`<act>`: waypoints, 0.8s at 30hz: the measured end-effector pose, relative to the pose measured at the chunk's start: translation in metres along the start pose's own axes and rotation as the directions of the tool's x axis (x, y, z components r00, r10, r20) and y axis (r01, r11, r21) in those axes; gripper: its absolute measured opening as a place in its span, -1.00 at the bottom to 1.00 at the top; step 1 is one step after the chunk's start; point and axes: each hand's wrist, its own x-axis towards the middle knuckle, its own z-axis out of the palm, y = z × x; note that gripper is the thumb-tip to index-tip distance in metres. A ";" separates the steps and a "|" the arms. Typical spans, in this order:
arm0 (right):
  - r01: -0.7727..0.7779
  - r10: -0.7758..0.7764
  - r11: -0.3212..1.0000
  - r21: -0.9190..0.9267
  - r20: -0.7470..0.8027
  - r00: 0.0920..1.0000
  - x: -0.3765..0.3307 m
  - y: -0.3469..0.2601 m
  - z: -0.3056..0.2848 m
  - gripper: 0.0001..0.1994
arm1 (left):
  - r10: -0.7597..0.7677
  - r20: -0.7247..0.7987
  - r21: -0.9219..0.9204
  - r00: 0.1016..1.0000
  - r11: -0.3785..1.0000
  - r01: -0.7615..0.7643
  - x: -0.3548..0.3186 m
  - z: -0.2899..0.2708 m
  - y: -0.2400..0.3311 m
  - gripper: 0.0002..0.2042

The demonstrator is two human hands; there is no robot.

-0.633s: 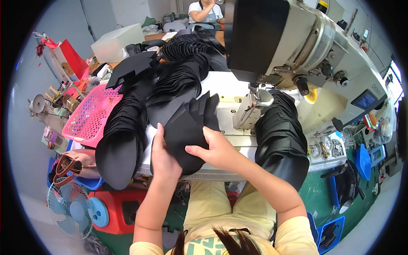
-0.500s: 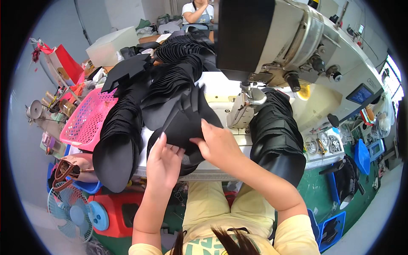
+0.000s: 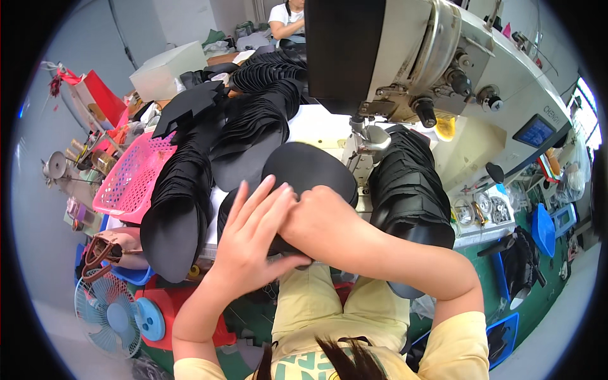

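- Sewing machine: white body with a dark front cover, filling the upper right.
- Stacks of black cut panels: a right stack fans out beside the machine's post, a left stack lies by a pink basket, and a middle stack sits farther back.
- Forearms: the right forearm slants leftward across the body; the left rises steeply, so the hands overlap at the table's near edge.
- Rounded black panel: smooth and matte, its broad curved edge facing away from the person, just left of the machine's post; the right hand covers its near part.
- Right hand: back upward, knuckles bent, fingers curled against the panel; their tips are hidden, so I cannot tell whether they clamp it.
- Left hand: spread, back showing, fingers nearly straight beside the right knuckles, thumb stretched wide below the right hand.
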 end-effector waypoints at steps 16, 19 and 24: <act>-0.223 0.360 0.913 0.341 -0.418 0.834 -0.050 0.022 0.019 -0.51 | -0.180 -0.285 -0.058 0.941 0.984 0.170 -0.001 0.034 0.002 -0.64; -0.310 0.575 0.779 0.545 -0.422 0.701 -0.051 0.014 0.026 -0.59 | -0.307 -0.206 0.006 0.929 0.949 0.315 0.001 0.035 0.002 -0.68; -0.186 0.510 0.785 0.590 -0.446 0.736 -0.048 0.008 0.022 -0.59 | -0.318 -0.167 -0.127 0.933 0.946 0.299 -0.013 0.028 -0.008 -0.78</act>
